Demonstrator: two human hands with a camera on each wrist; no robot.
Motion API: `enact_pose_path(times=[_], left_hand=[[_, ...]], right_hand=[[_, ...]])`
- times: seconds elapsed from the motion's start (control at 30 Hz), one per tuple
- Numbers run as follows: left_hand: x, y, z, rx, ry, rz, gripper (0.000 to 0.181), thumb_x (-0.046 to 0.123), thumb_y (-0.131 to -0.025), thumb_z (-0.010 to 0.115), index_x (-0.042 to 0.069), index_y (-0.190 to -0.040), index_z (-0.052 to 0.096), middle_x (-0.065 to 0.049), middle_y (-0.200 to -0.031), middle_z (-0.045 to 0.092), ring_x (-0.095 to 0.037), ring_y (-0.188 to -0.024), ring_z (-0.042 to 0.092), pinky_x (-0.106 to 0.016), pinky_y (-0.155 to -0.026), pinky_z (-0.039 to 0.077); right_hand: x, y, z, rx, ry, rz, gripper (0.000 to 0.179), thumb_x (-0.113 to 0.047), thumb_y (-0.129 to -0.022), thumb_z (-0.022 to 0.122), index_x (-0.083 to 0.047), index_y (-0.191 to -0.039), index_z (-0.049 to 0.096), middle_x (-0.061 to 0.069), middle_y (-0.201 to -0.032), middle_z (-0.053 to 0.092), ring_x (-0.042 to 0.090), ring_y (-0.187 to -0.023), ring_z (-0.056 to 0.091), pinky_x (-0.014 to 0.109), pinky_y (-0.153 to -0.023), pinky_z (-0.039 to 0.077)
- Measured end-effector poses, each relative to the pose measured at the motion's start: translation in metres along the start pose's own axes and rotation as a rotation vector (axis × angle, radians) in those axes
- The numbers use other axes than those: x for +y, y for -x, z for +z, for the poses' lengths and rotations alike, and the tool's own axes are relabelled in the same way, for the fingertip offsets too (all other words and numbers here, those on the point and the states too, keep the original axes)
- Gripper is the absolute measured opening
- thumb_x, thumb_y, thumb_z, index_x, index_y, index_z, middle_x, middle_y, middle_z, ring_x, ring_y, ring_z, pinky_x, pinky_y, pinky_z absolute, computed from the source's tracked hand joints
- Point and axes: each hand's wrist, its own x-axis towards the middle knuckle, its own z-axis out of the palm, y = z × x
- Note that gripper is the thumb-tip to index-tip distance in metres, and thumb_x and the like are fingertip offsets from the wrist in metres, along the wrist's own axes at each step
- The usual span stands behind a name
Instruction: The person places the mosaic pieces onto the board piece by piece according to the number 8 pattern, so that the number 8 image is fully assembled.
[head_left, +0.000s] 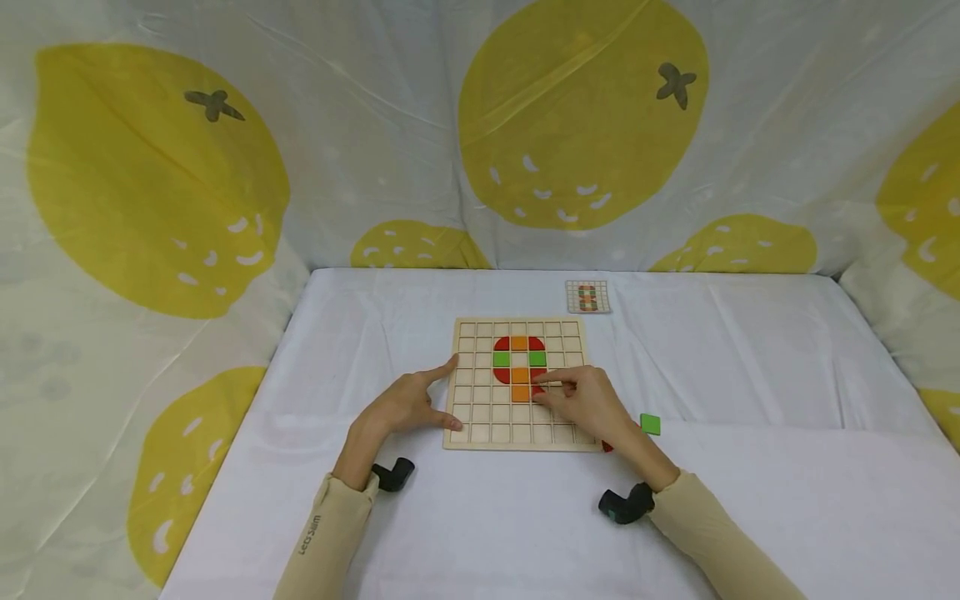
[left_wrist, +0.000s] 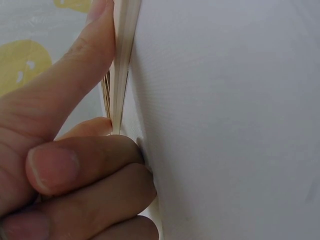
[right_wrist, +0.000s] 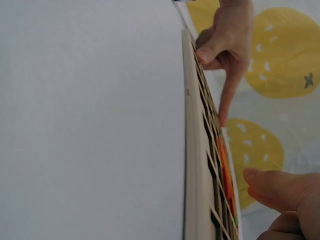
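Note:
A light wooden grid board (head_left: pixel 487 425) lies on the white table. Red rounded pieces, green squares (head_left: pixel 502 359) and orange squares (head_left: pixel 520 393) fill several cells at its upper middle. My right hand (head_left: pixel 588 400) is over the board's right half, pinching a small red piece (head_left: pixel 537 390) between thumb and index finger, beside the lowest orange square. At the left edge, my left hand (head_left: pixel 405 404) has its index finger and thumb spread apart, their tips touching the board. Its other fingers are curled under in the left wrist view.
A small card (head_left: pixel 573 298) printed with a coloured grid pattern lies behind the board. A loose green square (head_left: pixel 650 425) sits right of my right wrist, and a red piece (head_left: pixel 607 447) shows partly hidden under that forearm. Lemon-print cloth hangs around the table.

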Motion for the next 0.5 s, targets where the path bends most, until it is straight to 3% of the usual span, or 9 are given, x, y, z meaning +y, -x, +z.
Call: enact_pose_path(times=[0.17,0.3,0.5], left_hand=[[0.001,-0.001,0.0,0.003,-0.003,-0.011,0.114,0.04,-0.073,0.094,0.031,-0.164,0.027,0.001,-0.073,0.043,-0.015,-0.068,0.041,-0.032,-0.066,0.036],[0.002,-0.001,0.0,0.003,-0.002,-0.025,0.114,0.04,-0.073,0.094,0.032,-0.164,0.026,0.001,-0.073,0.044,-0.016,-0.068,0.041,-0.032,-0.067,0.037],[0.002,0.001,-0.001,-0.003,-0.004,-0.036,0.114,0.041,-0.073,0.094,0.033,-0.164,0.026,0.002,-0.069,0.041,-0.015,-0.065,0.039,-0.032,-0.066,0.036]], right_hand=[[0.008,0.009,-0.029,0.033,-0.017,0.042,0.028,-0.02,-0.088,0.084,-0.008,-0.113,0.08,-0.006,-0.055,0.027,0.009,-0.049,0.027,0.022,-0.048,0.021],[0.021,0.022,-0.05,0.058,0.051,0.058,0.027,-0.019,-0.088,0.083,-0.008,-0.114,0.08,-0.006,-0.055,0.029,0.008,-0.048,0.026,0.022,-0.047,0.02],[0.041,0.041,-0.063,0.057,0.114,0.127,0.029,-0.019,-0.087,0.084,-0.01,-0.114,0.08,-0.006,-0.056,0.03,0.008,-0.051,0.028,0.023,-0.05,0.023]])
